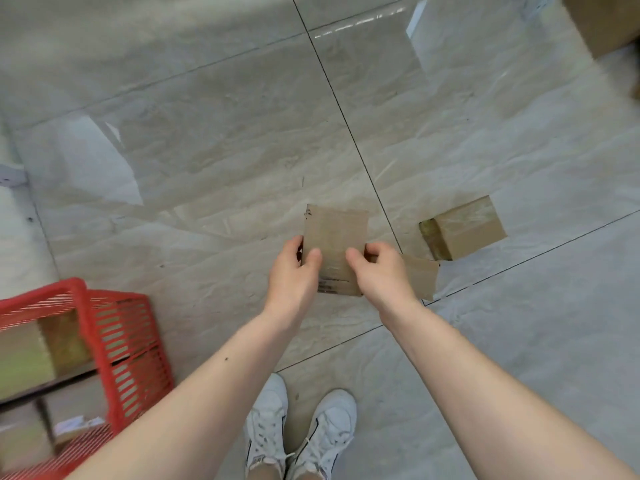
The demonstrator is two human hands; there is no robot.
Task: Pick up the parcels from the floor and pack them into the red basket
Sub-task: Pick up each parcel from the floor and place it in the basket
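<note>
Both my hands hold a small flat cardboard parcel [335,237] above the tiled floor, near the middle of the view. My left hand [294,271] grips its left edge and my right hand [379,271] its right edge, thumbs on top. A second flat parcel [420,276] shows just behind my right hand; whether it lies on the floor or is held, I cannot tell. A taped box parcel [462,228] rests on the floor further right. The red basket [114,327] stands at the lower left with several parcels inside.
Glossy grey floor tiles stretch ahead. A large cardboard box [602,22] sits at the top right corner. My white shoes [301,431] are at the bottom centre. A white object [10,174] pokes in at the left edge.
</note>
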